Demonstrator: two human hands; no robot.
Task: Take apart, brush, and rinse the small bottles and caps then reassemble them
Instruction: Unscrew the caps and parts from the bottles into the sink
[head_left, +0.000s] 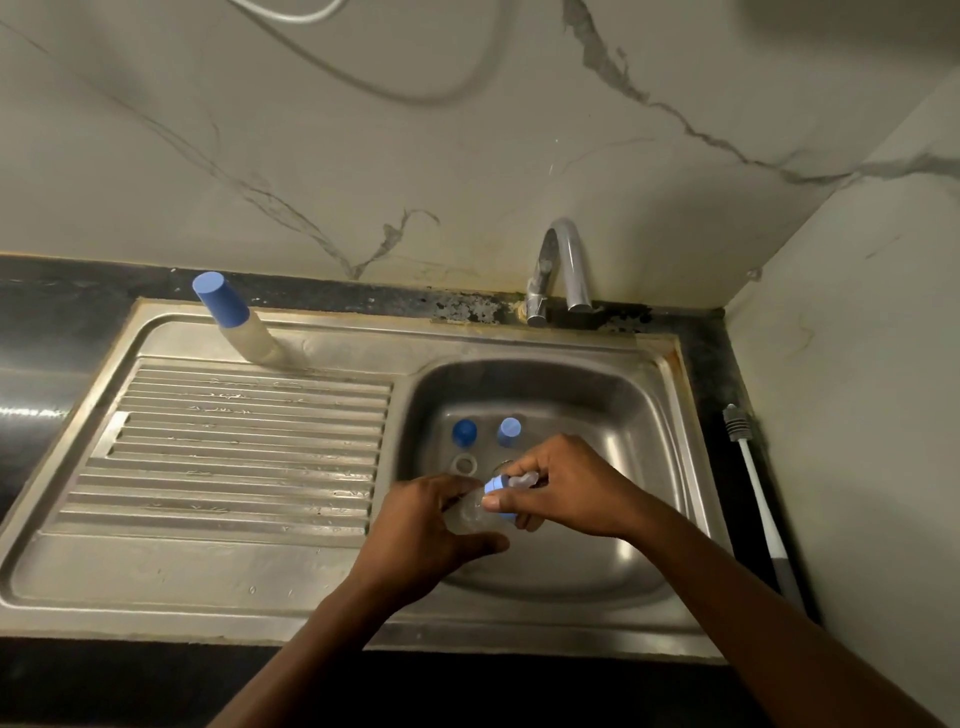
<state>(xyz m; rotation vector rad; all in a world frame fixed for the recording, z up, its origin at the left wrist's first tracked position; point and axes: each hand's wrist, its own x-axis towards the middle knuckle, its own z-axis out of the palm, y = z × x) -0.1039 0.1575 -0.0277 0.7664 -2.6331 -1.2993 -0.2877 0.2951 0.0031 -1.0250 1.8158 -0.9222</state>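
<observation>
Step in hand: cap-to-bottle joint, worked over the sink basin (649, 415). Left hand (426, 530) curls its fingers round a small clear bottle (470, 512). Right hand (561, 483) pinches the blue cap (493, 486) between thumb and fingers at the bottle's mouth. Probably twisting it off; loosening or tightening cannot be told.

Basin contents: a darker loose cap (464, 432) and a paler loose cap (509, 430) near the back, with a clear ring (464, 464) just in front of the darker one. No water visible at the tap (563, 265). A taller capped bottle (234, 317) stands on the drainboard (234, 467).

Next, if this is disassembly: separate the parts, then reach right for the brush (756, 483) lying on the table beside the sink.
</observation>
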